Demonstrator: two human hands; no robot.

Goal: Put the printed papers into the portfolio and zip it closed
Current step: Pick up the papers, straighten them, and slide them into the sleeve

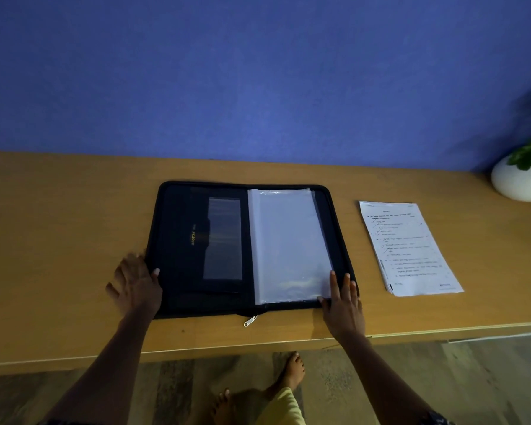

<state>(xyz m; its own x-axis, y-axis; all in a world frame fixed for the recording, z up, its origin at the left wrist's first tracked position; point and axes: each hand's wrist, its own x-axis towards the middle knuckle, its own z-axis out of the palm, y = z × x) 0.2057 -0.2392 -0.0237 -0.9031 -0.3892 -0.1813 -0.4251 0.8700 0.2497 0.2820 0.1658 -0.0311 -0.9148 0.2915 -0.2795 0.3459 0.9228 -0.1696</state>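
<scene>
A black zip portfolio lies spread flat on the wooden desk, its clear plastic sleeves on the right half and a small clear pocket on the left half. The silver zipper pull hangs at the near edge by the spine. A stack of printed papers rests on the desk to the right of the portfolio, untouched. My left hand lies flat at the portfolio's left near edge, thumb on the cover. My right hand rests flat on the right near corner, fingertips touching the sleeves.
The wooden desk stands against a blue wall, with its front edge close to me. A white round pot with a green plant sits at the far right. Below the desk I see bare feet on a wood-look floor.
</scene>
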